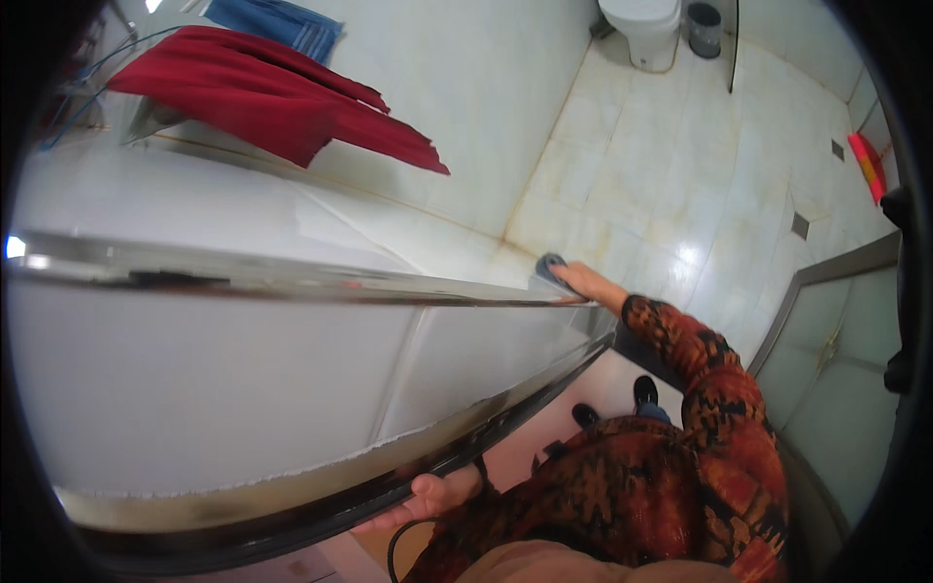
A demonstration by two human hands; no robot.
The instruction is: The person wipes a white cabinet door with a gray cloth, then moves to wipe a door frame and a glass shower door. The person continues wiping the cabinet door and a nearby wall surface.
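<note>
Our right hand (595,284), the nearer, grasps the dark-grey handheld tool (551,264) by the right end of the chrome rail (340,285), tool jutting left past fingers, long axis unclear; left hand (432,497) at black trim (292,522), grip unreadable.

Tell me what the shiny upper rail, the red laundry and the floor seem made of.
Shiny upper rail: probably polished metal, from its mirror-like streaks, though coated plastic is possible.
Red laundry: matt fabric, draped in soft folds; fibre unclear.
Floor: likely glossy ceramic or stone tiles, by the seams and bright glare.
</note>
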